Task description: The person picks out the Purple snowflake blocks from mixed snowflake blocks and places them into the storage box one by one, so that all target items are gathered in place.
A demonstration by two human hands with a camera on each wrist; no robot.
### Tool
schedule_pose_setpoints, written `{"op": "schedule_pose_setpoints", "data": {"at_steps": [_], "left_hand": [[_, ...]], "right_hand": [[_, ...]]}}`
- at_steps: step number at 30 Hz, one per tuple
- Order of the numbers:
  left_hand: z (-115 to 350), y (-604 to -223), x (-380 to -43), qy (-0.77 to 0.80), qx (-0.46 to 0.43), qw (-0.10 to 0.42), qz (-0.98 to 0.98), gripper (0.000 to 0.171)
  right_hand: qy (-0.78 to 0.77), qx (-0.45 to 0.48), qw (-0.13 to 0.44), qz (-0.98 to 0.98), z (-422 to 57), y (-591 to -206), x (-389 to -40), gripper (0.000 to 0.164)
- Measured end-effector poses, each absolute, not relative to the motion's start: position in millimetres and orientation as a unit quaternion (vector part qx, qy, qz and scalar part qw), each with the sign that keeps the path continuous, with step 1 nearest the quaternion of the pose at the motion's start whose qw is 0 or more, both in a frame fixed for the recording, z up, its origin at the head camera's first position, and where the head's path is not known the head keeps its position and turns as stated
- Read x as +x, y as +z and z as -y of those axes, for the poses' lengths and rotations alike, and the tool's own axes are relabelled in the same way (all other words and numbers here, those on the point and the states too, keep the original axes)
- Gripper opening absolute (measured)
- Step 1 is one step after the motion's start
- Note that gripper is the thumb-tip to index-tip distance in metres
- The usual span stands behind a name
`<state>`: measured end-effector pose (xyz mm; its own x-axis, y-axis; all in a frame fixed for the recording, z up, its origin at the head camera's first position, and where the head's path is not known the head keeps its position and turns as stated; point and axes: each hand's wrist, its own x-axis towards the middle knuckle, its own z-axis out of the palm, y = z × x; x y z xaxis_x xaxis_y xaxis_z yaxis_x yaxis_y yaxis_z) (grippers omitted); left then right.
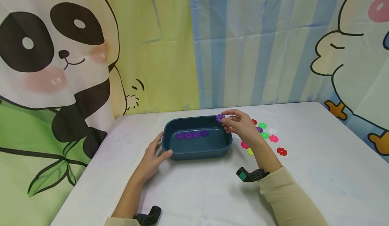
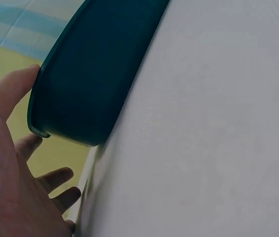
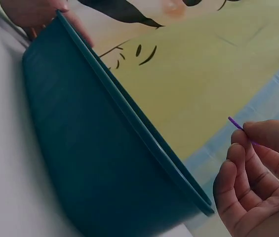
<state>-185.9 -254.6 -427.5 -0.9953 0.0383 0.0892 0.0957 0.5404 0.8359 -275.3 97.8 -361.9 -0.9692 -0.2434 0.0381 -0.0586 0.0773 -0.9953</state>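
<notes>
My right hand (image 1: 241, 125) pinches a purple notched building disc (image 1: 220, 118) between thumb and index finger, above the right back corner of a dark teal basin (image 1: 197, 154). In the right wrist view the purple disc (image 3: 234, 122) appears edge-on, above the rim level. Several purple discs (image 1: 196, 134) form a row inside the basin. My left hand (image 1: 153, 159) rests against the basin's left end, thumb by the front corner and fingers along the side. In the left wrist view its thumb (image 2: 23, 84) touches the rim, and the other fingers are loosely extended.
Right of the basin, loose discs lie on the white table (image 1: 194, 192): a red disc (image 1: 282, 151), a pink disc (image 1: 274, 139), a green disc (image 1: 262, 125), a white disc (image 1: 272, 131) and others. My right forearm partly covers this group. A printed curtain (image 1: 164, 50) hangs behind the table.
</notes>
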Motion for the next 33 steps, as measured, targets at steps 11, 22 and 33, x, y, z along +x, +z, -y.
{"op": "schedule_pose_setpoints", "data": {"at_steps": [11, 22, 33], "left_hand": [[257.1, -425.3, -184.3, -0.487, -0.041, 0.028, 0.872, 0.082], [257.8, -425.3, -184.4, -0.5, -0.034, 0.033, 0.865, 0.082], [258.4, -422.8, -184.9, -0.506, -0.015, 0.024, 0.862, 0.081]], "right_hand": [[-0.649, -0.133, 0.074, -0.745, -64.3, -357.0, -271.3, 0.039], [-0.636, -0.154, 0.103, -0.749, -35.7, -365.1, -273.4, 0.034], [-0.585, -0.168, 0.16, -0.777, -10.4, -369.1, -274.8, 0.028]]}}
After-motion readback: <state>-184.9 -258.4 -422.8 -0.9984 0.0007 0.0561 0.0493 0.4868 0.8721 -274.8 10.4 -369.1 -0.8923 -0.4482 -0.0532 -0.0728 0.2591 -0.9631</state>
